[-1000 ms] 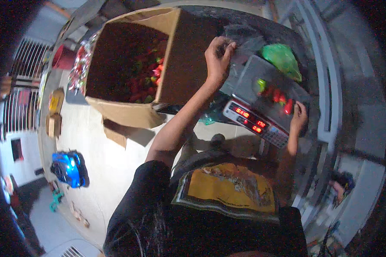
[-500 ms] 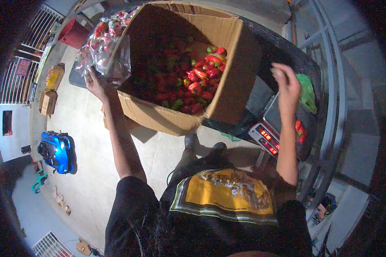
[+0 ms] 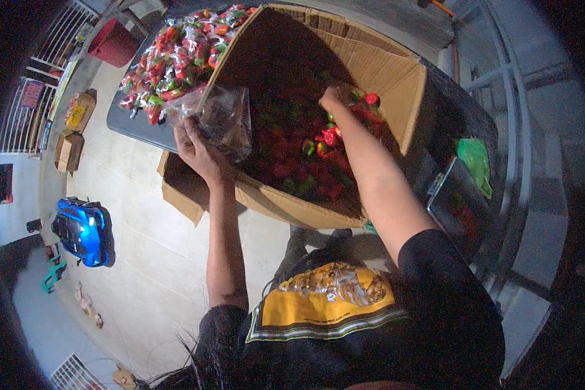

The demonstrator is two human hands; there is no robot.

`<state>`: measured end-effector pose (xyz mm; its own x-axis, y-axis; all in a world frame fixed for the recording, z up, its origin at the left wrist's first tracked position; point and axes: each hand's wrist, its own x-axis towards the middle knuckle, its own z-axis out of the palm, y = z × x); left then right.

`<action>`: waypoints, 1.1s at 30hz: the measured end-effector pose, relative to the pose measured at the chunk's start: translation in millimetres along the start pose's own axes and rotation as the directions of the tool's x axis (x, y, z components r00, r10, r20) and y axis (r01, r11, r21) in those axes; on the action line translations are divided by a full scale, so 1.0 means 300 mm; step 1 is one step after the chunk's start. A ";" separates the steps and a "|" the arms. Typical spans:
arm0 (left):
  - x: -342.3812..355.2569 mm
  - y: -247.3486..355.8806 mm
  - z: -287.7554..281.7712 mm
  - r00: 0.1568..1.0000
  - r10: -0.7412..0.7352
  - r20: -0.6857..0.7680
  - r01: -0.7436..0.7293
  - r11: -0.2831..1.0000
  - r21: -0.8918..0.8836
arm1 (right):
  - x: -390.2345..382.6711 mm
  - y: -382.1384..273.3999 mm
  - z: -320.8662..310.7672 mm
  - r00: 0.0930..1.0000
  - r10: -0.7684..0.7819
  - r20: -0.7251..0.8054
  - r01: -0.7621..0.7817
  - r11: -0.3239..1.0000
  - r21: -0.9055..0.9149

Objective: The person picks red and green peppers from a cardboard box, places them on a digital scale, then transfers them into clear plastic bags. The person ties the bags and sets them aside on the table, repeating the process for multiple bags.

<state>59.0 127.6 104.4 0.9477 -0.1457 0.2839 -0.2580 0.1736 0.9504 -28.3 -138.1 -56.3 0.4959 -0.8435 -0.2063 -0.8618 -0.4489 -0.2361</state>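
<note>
Left hand (image 3: 198, 153) grips a clear crinkled plastic bag (image 3: 222, 120), fingers pinching its edge, right at the near-left rim of the big brown cardboard box (image 3: 370, 62). Right hand (image 3: 331, 101) is down inside that box among the loose red and green peppers (image 3: 305, 156); whether its fingers are curled around any I cannot tell. Left of the box, bagged peppers (image 3: 169, 55) pile on the dark bench (image 3: 133, 123)
</note>
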 end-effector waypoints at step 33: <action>-0.025 0.061 0.085 0.993 0.054 0.102 -0.057 0.998 0.020 | -0.172 0.359 -0.946 0.756 -0.177 -0.630 0.654 0.237 0.718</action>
<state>42.4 107.1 123.0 0.9082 -0.2348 0.3466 -0.3150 0.1620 0.9352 -177.1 -226.8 198.4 0.4601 -0.7441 0.4844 0.1967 -0.4466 -0.8728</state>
